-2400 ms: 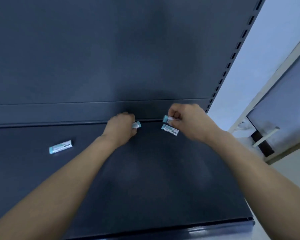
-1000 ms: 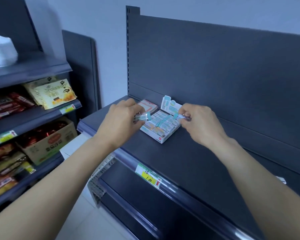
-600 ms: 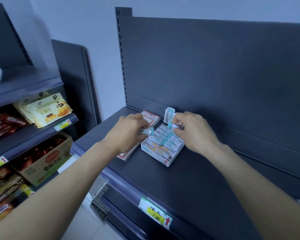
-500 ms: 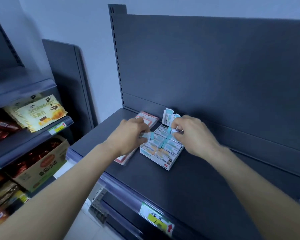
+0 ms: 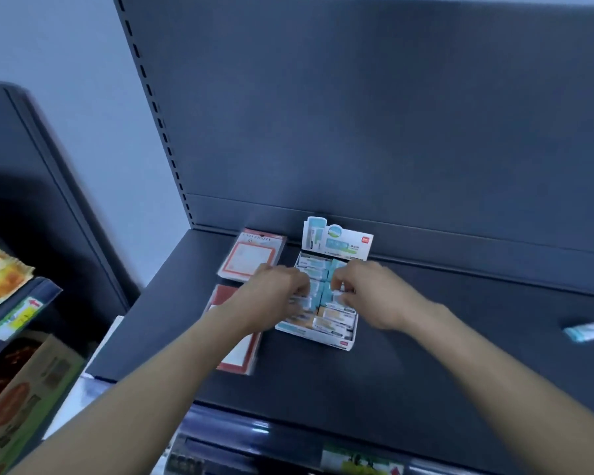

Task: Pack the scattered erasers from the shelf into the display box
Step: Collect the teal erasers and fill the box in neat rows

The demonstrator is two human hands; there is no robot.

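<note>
Left hand (image 5: 275, 296) — fingers curled, gripping the left-hand eraser (image 5: 298, 300) at their tips over the left row of the display box (image 5: 318, 335). Right hand (image 5: 371, 296) — fingers likewise curled, pinching the right-hand eraser (image 5: 339, 293) above the box's middle. Motion blur softens both grips. The box stands on the shelf (image 5: 374, 389) with its low front wall toward the viewer, nearly filled with packed erasers (image 5: 333, 318) lying in rows. Just beside the box on the left lies a red-bordered label pack (image 5: 235, 347), partly hidden by the left forearm. Well apart to the right, a loose eraser (image 5: 585, 332) lies on the shelf. Farther back are a second label pack (image 5: 251, 260), then the box's upright header card (image 5: 336, 243), near the back panel (image 5: 391, 132). Step in hand, by judgement: seating the two held erasers into the rows. The next move calls for turning each parallel to its neighbours, pressing it into a gap and letting go, then reaching right for the loose one.
</note>
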